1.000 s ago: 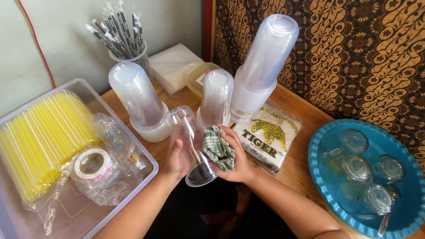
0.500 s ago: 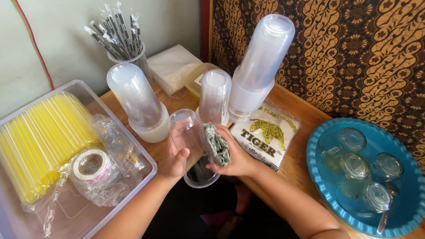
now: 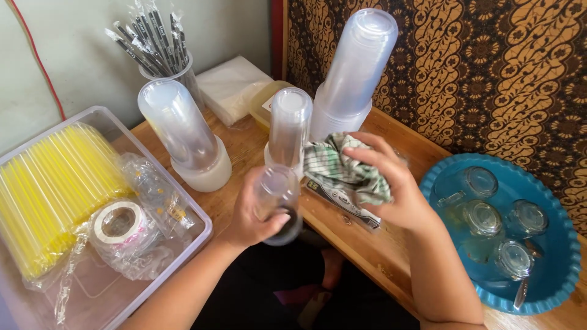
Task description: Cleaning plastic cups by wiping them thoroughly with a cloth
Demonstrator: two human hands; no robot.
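While the left hand (image 3: 254, 211) grips a clear glass (image 3: 279, 201), the right hand (image 3: 391, 183) clutches a checked cloth (image 3: 342, 168) — bunched.

A wooden bench (image 3: 257, 143) was set against a pale plastered wall (image 3: 73, 36), down which a thin red cord (image 3: 46, 67) was run. To the right, a brown and gold patterned cloth (image 3: 489, 73) was hung behind the bench, edged by a red post (image 3: 279, 36). The scene was evenly lit by soft daylight.
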